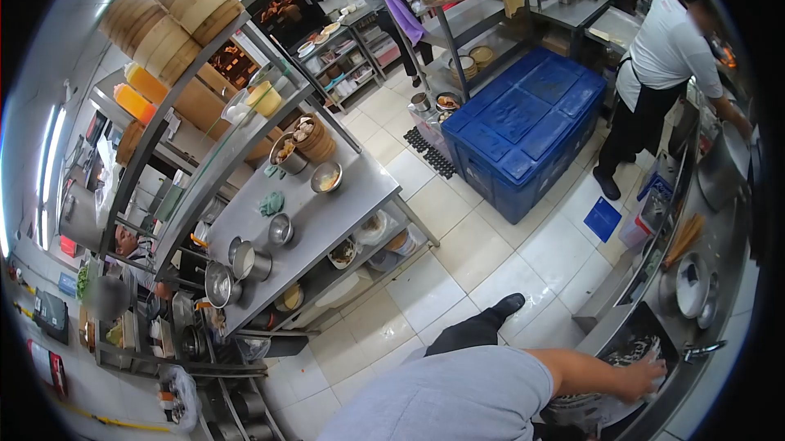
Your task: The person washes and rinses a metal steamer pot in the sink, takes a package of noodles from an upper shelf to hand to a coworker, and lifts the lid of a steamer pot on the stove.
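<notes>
Tiled kitchen floor (466, 253), pale squares with wet-looking shine, between two steel work areas. Along the right: one steel bench (734, 265) with a dark sink (670, 341) let into it.

Item, left hand (642, 380): bare, reaching from a grey sleeve (511, 380) into the sink; fingers bent over the clear glossy material (653, 353). How firmly they close on it, cannot tell.

Item, right hand: out of view; its state cannot be told.

Item, clear glossy material: in the sink, at the fingertips of the left hand; a further crumpled, see-through mass lies below the forearm, contents unclear.

Item, tap (704, 351): metal, at the sink's edge, just beside the left hand.

Item, metal bowl (693, 284): on the bench, near the sink, a white thing inside; smaller round metal piece alongside.

Item, bundle of thin sticks (685, 239): tan, beside the bowl, on the side away from the sink.

Item, large pot (724, 169): further along, a co-worker's hand (742, 127) at its rim.

Item, blue chest (523, 132): lidded, mid-floor.

Item, prep table (245, 224): steel, left, well apart from the left hand; bearing metal bowls, pans, green cloths and a filled bamboo steamer (316, 140).
</notes>
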The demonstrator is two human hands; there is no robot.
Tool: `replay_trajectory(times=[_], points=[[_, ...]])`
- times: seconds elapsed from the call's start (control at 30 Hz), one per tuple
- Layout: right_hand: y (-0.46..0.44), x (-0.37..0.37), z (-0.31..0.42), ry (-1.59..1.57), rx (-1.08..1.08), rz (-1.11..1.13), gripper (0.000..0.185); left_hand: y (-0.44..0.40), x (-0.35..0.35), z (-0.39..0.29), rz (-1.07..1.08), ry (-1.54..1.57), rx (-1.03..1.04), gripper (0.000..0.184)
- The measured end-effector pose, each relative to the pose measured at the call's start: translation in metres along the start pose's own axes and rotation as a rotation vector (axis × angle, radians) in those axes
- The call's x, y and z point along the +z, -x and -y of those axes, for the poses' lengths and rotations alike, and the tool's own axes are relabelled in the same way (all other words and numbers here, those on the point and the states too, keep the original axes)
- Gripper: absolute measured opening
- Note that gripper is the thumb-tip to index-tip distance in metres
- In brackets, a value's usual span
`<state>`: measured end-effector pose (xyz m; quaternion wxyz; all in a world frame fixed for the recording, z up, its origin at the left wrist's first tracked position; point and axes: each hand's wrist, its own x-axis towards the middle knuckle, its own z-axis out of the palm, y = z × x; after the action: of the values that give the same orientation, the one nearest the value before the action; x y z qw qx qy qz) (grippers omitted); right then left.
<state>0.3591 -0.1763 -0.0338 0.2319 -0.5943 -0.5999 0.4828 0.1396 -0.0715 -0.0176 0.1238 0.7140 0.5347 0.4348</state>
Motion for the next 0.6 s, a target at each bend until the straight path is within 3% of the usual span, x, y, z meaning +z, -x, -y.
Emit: replay_trajectory(times=[0.03, 0.17, 0.2, 0.27, 0.3, 0.37, 0.4, 0.47, 0.6], points=[[0.001, -0.001, 0.001, 0.015, -0.015, -0.008, 0.046, 0.007, 0.000, -0.007, -0.001, 0.000, 0.002, 0.032], [0.003, -0.008, 0.000, 0.088, -0.088, -0.033, 0.040, 0.063, 0.008, -0.016, 0.146, 0.122, 0.349, 0.031], [0.004, -0.010, 0.000, 0.109, -0.114, -0.044, 0.039, 0.073, 0.005, -0.013, 0.144, 0.118, 0.349, 0.031], [0.006, -0.014, 0.000, 0.147, -0.163, -0.067, 0.037, 0.088, -0.001, -0.006, 0.149, 0.080, 0.610, 0.030], [0.006, -0.016, 0.001, 0.166, -0.194, -0.083, 0.035, 0.084, 0.001, -0.003, 0.149, 0.074, 0.614, 0.030], [0.010, -0.021, 0.004, 0.214, -0.259, -0.117, 0.033, 0.068, 0.008, -0.004, 0.111, 0.079, 0.403, 0.029], [0.010, -0.023, 0.007, 0.239, -0.299, -0.143, 0.032, 0.061, 0.000, -0.015, 0.104, 0.078, 0.410, 0.029], [0.012, -0.023, 0.010, 0.279, -0.363, -0.198, 0.029, 0.048, -0.014, -0.028, 0.084, -0.047, 0.052, 0.030], [0.014, -0.013, 0.030, 0.368, -0.425, -0.299, 0.026, 0.053, -0.039, -0.034, 0.101, 0.060, -0.056, 0.036]])
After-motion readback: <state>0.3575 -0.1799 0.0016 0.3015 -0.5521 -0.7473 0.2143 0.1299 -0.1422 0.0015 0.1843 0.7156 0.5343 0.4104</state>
